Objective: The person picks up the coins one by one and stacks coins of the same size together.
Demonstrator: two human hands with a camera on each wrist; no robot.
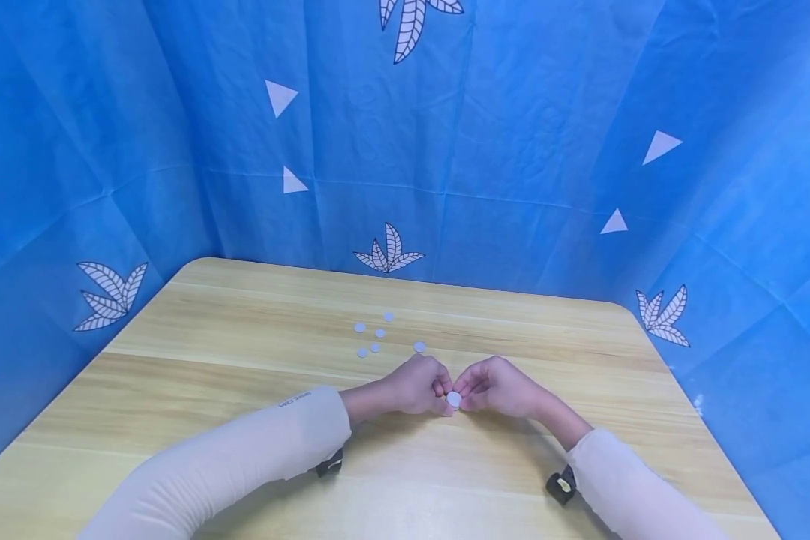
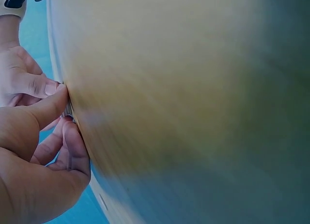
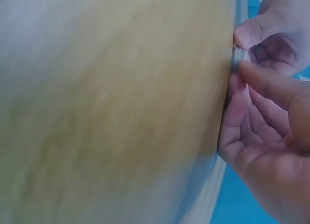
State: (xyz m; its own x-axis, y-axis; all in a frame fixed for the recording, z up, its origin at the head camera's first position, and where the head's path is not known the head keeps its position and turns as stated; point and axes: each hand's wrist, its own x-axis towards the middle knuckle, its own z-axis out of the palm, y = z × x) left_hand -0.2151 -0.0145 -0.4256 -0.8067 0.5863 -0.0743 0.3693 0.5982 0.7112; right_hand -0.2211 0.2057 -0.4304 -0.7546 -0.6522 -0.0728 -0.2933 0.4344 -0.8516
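A short stack of silvery coins (image 1: 454, 399) stands on the wooden table between my two hands. My left hand (image 1: 417, 386) pinches the stack from the left, thumb on the near side and fingers curled behind. From the right, my right hand (image 1: 502, 388) holds the same stack with thumb and fingertips. Several layered edges of the coin stack (image 3: 238, 57) show between the fingers in the right wrist view. In the left wrist view the fingers hide most of it. Just beyond my left hand lies a single coin (image 1: 419, 346).
Several more loose coins (image 1: 379, 333) of differing sizes lie flat, scattered farther back and to the left. The pale wooden table (image 1: 243, 330) has rounded far corners. A blue patterned curtain (image 1: 513, 135) hangs around its back and sides.
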